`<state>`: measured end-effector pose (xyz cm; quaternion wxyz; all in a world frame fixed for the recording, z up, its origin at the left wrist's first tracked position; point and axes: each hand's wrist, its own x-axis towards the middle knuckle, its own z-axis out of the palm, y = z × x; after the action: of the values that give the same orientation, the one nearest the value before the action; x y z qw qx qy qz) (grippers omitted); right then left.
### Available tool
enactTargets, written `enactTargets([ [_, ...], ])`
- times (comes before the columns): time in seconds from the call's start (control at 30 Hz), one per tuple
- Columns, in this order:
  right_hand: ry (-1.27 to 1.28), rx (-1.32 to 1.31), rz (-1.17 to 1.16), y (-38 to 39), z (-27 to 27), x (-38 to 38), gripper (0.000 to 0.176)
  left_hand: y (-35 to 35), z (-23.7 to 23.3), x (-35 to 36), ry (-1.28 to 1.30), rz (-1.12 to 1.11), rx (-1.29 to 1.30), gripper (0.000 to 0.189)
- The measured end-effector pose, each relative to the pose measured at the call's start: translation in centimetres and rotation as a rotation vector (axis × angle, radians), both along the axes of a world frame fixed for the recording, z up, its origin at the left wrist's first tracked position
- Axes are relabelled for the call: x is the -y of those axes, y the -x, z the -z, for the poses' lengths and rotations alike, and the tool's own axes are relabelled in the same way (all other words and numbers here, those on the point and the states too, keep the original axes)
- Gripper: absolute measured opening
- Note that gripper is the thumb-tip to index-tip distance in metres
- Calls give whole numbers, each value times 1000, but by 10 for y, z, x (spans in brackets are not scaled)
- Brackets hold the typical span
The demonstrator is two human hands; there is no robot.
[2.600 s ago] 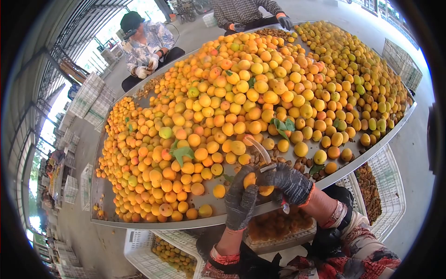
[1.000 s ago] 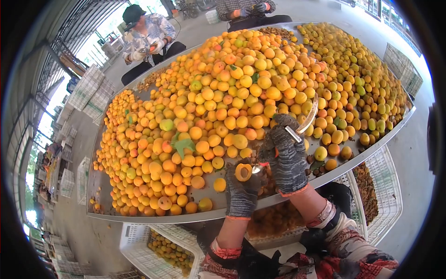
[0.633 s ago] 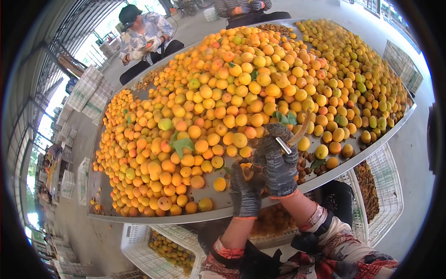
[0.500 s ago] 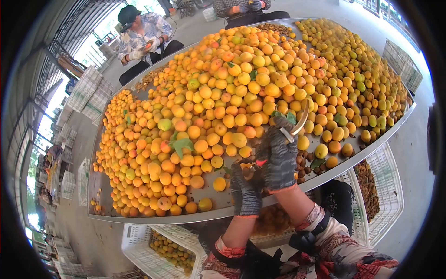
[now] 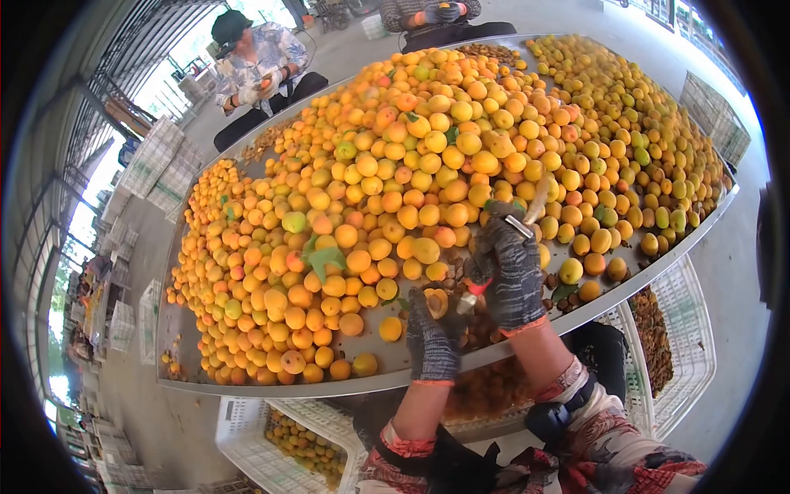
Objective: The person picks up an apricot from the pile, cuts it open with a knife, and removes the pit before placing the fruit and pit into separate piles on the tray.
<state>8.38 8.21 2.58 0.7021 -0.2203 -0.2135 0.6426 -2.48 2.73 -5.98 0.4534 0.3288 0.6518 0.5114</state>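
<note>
A cut apricot faces up in your left hand, grip curled round it, probably to steady it. Your right hand grips a curved tool, tip near the fruit, above the desk beside heaped apricots.

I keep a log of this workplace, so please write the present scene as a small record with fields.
Left hand: dark glove; holds an orange fruit, seemingly cut open
Right hand: dark glove; grips a curved tool
Table: metal, bearing a large fruit pile with some green leaves
Lower-left crate: white, contains fruit
Lower-right crate: white, contains brown pieces, too small to identify
Co-workers: person in dark cap; second person, partly outside the picture
</note>
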Motion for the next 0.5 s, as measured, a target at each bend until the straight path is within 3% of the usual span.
enactTargets([
  [0.03,-76,175,-100,-6,-2,1,24,0,-13,2,0,-2,-2,61],
  [0.07,-79,176,-100,-9,2,0,24,-2,-34,4,-16,-94,454,60],
  [0.1,-250,610,-219,-8,5,0,26,-5,-44,5,-29,-182,913,59],
  [0.13,-420,1047,-334,-8,8,2,27,-7,-39,6,-31,-177,916,59],
  [0.17,-663,1499,-314,-15,9,16,32,-8,-28,8,-115,-141,566,53],
  [0.2,-664,1503,-310,-15,14,21,32,-8,-17,10,-194,-105,214,48],
  [0.27,-782,1436,-46,-14,21,26,31,-1,-6,6,-110,-53,248,43],
  [0.33,-643,1457,-181,-21,9,30,30,4,-3,10,-22,-5,279,40],
  [0.4,-499,1476,-305,-26,6,32,30,1,-20,18,-104,182,-199,34],
  [0.5,-611,1654,-203,-28,12,28,29,1,-24,21,-263,256,-284,31],
])
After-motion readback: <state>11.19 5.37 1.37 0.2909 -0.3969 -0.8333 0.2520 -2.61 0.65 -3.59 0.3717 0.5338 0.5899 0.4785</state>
